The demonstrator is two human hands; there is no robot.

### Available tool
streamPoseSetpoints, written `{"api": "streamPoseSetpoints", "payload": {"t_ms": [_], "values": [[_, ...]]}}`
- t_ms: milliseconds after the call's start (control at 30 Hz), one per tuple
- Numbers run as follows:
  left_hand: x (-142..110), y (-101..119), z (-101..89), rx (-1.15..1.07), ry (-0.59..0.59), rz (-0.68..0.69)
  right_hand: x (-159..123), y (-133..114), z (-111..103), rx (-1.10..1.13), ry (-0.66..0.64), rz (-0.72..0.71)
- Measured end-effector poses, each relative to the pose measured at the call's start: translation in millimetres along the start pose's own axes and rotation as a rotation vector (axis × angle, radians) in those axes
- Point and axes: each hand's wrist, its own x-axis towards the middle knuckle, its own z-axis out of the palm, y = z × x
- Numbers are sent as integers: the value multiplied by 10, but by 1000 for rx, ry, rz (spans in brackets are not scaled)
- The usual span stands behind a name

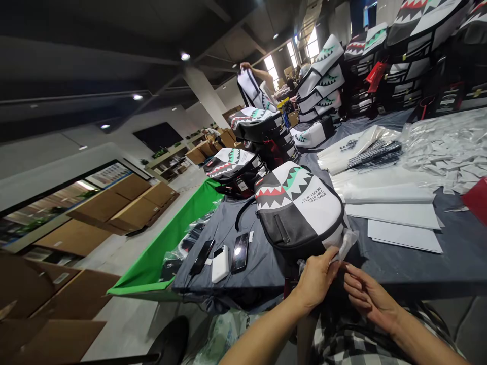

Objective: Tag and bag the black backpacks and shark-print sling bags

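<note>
A black, grey and white backpack (304, 203) with a red and green shark-tooth pattern lies in front of me on the dark cloth-covered table. At its near edge, my left hand (316, 281) pinches a crumpled piece of clear plastic wrap (348, 243) between thumb and fingers. Just to the right, my right hand (371, 299) is curled, with thumb and forefinger pressed together close to the left fingertips. Whatever is in that pinch, if anything, is too small to make out. The backpack's underside is hidden from view.
Two phones (240, 252) and a white power bank (219, 263) lie left of the backpack. A stack of backpacks (262, 132) stands behind. Plastic bags (388, 185) and white sheets (405, 235) cover the right side. A green-lined bin (163, 243) adjoins the table's left edge. Another person (262, 76) lifts a backpack.
</note>
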Motion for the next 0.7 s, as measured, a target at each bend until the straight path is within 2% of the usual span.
{"api": "streamPoseSetpoints", "payload": {"t_ms": [100,167,267,367,467,500,567,633,700], "values": [[6,-43,20,-54,80,13,55,-13,32,191,-172,-21],[11,-84,43,-37,81,67,114,-21,49,244,-212,-65],[5,-180,125,240,103,265,136,-46,11,271,-160,-123],[-30,-334,241,474,140,464,66,-98,-114,172,-17,-146],[-123,-526,293,695,227,652,-26,-193,-220,-190,192,-137],[-174,-586,286,785,282,717,-48,-237,-226,-371,286,-175],[-305,-676,249,869,406,800,-60,-339,-176,-760,448,-355],[-449,-705,205,764,551,777,-21,-455,-67,-1077,518,-550],[-561,-664,186,471,647,561,67,-578,45,-1240,515,-582]]}}
